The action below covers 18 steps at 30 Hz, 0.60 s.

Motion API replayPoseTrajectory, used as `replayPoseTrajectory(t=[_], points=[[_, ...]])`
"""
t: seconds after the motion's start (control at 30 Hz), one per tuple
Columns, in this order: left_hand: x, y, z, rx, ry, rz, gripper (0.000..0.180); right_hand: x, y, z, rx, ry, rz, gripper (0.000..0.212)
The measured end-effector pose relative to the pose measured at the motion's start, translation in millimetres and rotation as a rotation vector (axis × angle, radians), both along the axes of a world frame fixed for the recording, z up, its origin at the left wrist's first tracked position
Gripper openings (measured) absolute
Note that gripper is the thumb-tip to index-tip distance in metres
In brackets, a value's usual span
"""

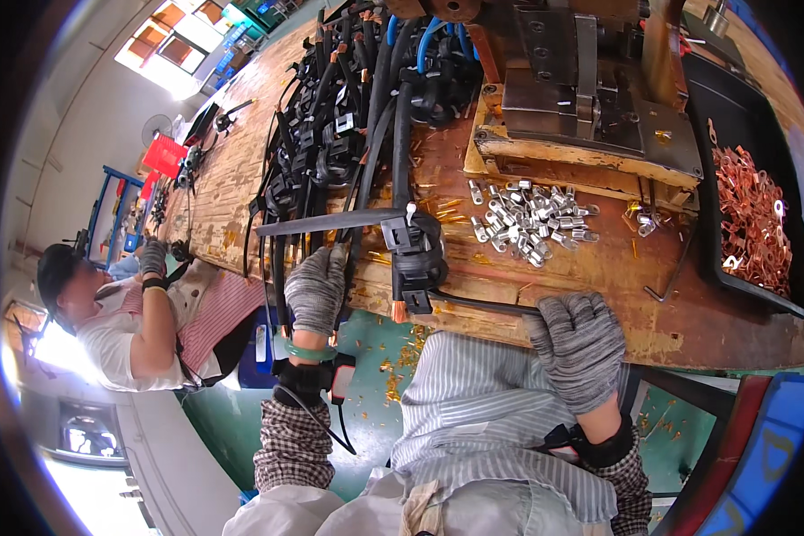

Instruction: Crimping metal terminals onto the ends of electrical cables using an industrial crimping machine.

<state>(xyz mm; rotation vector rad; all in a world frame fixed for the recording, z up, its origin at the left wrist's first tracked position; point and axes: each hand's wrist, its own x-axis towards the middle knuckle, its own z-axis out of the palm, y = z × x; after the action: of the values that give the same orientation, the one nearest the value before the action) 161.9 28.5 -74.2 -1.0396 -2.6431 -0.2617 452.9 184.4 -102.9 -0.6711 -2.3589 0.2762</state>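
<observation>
While the grey-gloved right hand (581, 350) pinches a thin black cable (482, 303) in its grip, leading from a coiled black bundle (418, 257) at the front edge of the brown wooden surface (670, 329), the grey-gloved left hand (316, 291) touches long black cables (359, 201); its grip's closure cannot be determined.

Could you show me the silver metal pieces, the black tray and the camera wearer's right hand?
Silver metal pieces (529, 223): head view, middle of the pile.
Black tray (741, 105): head view, bare inner floor.
Right hand (581, 344): head view, its gloved back.
</observation>
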Motion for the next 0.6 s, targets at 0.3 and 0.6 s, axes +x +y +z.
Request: replayPoseTrajectory(t=[0.3, 0.6], points=[[4, 2, -2, 0.047, -0.033, 0.113, 0.04, 1, -1, 1, -0.028, 0.007, 0.005, 0.022], [14, -2, 1, 0.012, 0.003, 0.122, 0.039, -1, -2, 2, -0.017, 0.002, -0.003, 0.022]])
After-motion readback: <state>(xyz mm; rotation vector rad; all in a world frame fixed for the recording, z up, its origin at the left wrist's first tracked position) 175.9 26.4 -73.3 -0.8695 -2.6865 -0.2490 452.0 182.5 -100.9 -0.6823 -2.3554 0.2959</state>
